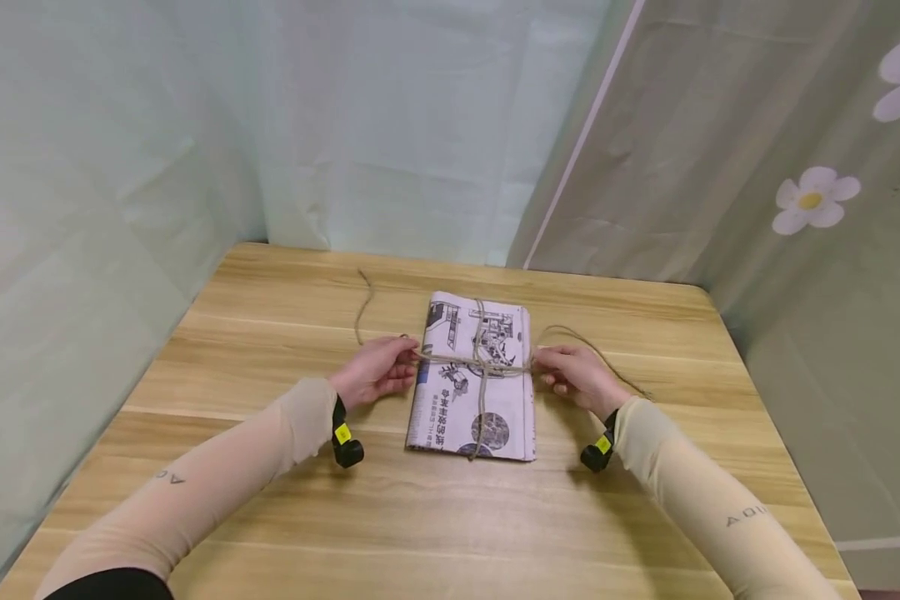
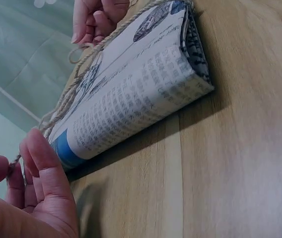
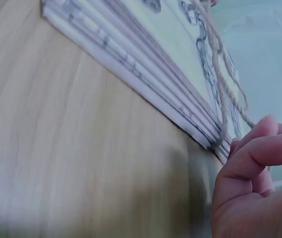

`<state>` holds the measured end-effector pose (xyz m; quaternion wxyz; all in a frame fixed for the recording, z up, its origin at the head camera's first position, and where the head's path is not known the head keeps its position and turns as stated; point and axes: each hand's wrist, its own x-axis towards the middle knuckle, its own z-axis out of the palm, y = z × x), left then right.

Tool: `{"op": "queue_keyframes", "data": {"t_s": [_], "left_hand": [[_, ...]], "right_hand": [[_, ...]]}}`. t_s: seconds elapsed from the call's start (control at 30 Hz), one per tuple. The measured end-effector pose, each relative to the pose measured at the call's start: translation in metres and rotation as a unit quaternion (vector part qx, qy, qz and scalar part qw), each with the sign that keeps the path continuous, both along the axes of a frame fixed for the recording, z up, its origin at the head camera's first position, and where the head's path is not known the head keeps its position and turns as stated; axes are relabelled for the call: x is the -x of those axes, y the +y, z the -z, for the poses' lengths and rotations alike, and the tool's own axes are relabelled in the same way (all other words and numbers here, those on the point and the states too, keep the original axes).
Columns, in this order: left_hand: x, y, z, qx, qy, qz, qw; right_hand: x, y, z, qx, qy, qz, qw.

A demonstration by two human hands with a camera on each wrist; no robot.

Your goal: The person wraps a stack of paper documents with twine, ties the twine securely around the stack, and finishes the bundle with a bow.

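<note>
A folded stack of newspaper lies flat on the table, bound lengthwise and crosswise with brown twine that crosses near its middle. At the stack's left edge my left hand pinches one twine end between thumb and fingers; the left wrist view shows this hand beside the folded spine. On the opposite side my right hand pinches the other end by the right edge. In the right wrist view the twine runs over the layered page edges toward the curled fingers.
One loose twine tail trails up and left on the wooden table. Another tail curves out past the right hand. Pale curtains hang behind the table and along both sides.
</note>
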<state>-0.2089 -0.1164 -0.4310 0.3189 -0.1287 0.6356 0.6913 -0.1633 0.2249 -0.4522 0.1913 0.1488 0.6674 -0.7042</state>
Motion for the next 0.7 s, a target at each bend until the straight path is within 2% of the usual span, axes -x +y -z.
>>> {"op": "queue_keyframes", "data": {"t_s": [0.1, 0.2, 0.27, 0.33, 0.43, 0.57, 0.7], "left_hand": [[0.000, -0.001, 0.000, 0.011, 0.011, -0.001, 0.9999], [0.001, -0.001, 0.001, 0.017, 0.021, 0.000, 0.9996], [0.002, -0.001, 0.002, 0.014, 0.024, -0.003, 0.9996], [0.003, -0.001, 0.004, 0.009, 0.024, -0.004, 0.9997], [0.004, 0.000, 0.007, -0.004, 0.021, -0.009, 0.9997], [0.005, -0.002, 0.006, -0.036, 0.021, -0.015, 0.9990], [0.006, -0.008, 0.006, -0.066, 0.014, -0.014, 0.9976]], "right_hand": [[0.003, -0.004, 0.002, -0.043, 0.013, -0.012, 0.9989], [0.005, -0.006, 0.003, -0.124, 0.034, -0.031, 0.9912], [0.006, -0.008, 0.004, -0.150, 0.045, -0.025, 0.9874], [0.007, -0.009, 0.005, -0.135, 0.049, -0.004, 0.9896], [0.008, -0.011, 0.008, -0.056, 0.053, 0.035, 0.9964], [0.005, -0.011, 0.013, 0.041, 0.056, 0.047, 0.9965], [-0.001, -0.004, 0.015, 0.032, 0.051, 0.028, 0.9978]]}}
